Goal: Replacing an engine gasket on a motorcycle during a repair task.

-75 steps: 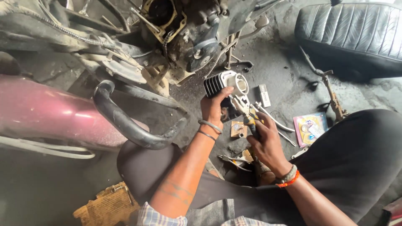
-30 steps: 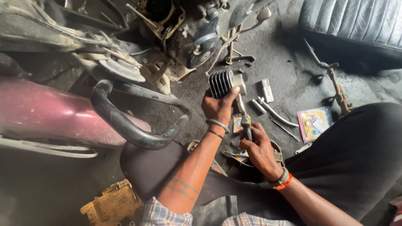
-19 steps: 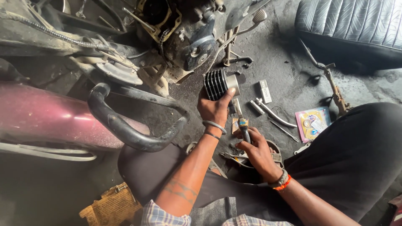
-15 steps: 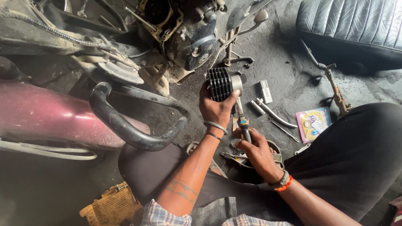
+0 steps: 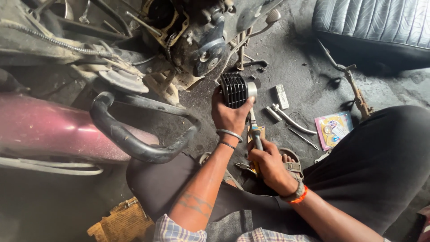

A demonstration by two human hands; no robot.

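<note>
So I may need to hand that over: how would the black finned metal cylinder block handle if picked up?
The black finned metal cylinder block looks like solid metal, so probably heavy and stiff. The left hand grips it from below; the fins likely aid grip, though grease may make it slippery.

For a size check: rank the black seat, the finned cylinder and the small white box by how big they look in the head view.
1. seat, cut off by the frame
2. finned cylinder
3. white box

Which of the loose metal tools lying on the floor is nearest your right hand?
The thin straight rod, lying just right of the right hand. The thicker tube spanner lies farther up, and the rusty lever sits near the seat.
</note>
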